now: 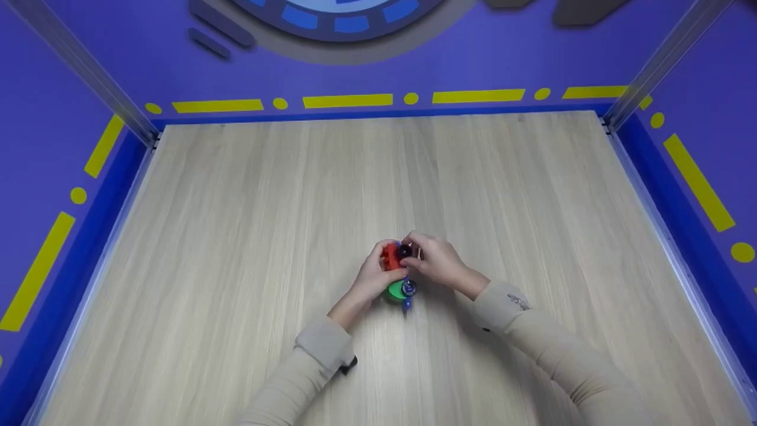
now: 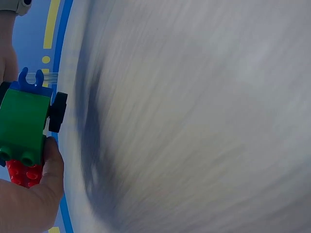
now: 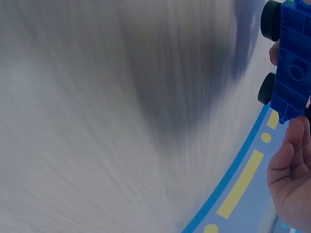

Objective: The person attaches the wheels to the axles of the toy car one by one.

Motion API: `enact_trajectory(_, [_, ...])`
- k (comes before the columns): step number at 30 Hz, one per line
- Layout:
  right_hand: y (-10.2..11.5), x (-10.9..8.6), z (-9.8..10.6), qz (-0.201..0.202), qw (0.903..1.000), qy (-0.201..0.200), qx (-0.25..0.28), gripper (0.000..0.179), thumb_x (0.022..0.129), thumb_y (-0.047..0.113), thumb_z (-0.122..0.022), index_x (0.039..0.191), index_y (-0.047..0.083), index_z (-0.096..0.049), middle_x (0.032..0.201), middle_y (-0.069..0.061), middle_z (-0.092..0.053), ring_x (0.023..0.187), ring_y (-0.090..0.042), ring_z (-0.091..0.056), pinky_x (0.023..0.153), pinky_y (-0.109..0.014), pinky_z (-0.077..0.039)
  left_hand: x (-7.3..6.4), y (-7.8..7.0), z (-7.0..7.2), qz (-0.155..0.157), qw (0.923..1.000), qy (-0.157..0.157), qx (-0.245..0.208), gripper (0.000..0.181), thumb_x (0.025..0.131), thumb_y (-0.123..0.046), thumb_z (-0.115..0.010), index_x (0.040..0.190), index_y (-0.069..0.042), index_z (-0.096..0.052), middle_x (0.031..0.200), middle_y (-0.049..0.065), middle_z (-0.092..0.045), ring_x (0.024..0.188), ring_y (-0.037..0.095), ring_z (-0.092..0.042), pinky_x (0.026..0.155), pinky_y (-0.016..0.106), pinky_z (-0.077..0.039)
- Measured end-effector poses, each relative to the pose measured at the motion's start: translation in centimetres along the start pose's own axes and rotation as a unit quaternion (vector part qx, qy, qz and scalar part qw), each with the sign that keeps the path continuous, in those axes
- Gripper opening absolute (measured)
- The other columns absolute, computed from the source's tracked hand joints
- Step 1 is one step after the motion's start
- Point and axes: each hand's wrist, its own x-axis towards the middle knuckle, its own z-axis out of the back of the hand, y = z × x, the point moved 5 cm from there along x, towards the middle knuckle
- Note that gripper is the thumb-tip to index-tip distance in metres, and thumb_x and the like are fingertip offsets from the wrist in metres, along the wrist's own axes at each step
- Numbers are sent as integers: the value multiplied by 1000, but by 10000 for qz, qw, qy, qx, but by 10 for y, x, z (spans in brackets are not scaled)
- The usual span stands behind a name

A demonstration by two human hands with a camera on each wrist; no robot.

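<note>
A toy brick vehicle with a blue base (image 3: 294,63), black wheels (image 3: 266,88), a green block (image 2: 23,124) and red bricks (image 1: 391,258) is held up off the table, tipped on its side. My left hand (image 1: 371,275) grips it around the red part, with the thumb along the green block in the left wrist view. Thumb and fingers of my right hand (image 1: 439,260) pinch a black wheel (image 1: 404,251) at the far end of the base. A blue hook (image 2: 31,80) sticks out at the green end. Fingers partly hide the red bricks.
The pale wooden tabletop (image 1: 236,236) spreads out around both hands. Blue-purple walls (image 1: 366,77) with yellow dashes border it at the back, left and right.
</note>
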Motion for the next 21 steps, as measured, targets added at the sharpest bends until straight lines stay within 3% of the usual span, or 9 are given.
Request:
enact_trajectory(2, [0,0,0,26,10000,-27,25,25,77,16,-67,97,7,-57,82,-5,-62,69,-12,-53,60,-24,-43,-5,-7,0,33,10000,20,0,55,78,-3,-61,128,-5,-36,125,13,-44,108,23,-45,95,35,-38])
enact_trajectory(8, [1,-2,1,114,9995,-219,189,21,76,14,-68,93,7,-57,82,-4,-61,69,-12,-53,60,-23,-43,-6,-9,0,-13,10000,61,20,55,79,-4,-61,127,-8,-36,122,12,-45,102,21,-47,89,31,-41])
enact_trajectory(21, [0,-5,-5,-288,9954,-566,713,19,75,15,-67,90,8,-58,86,-3,-62,73,-11,-53,63,-24,-46,-5,-8,1,-165,9997,122,107,55,78,-2,-60,128,-9,-36,126,12,-43,108,22,-44,90,33,-40])
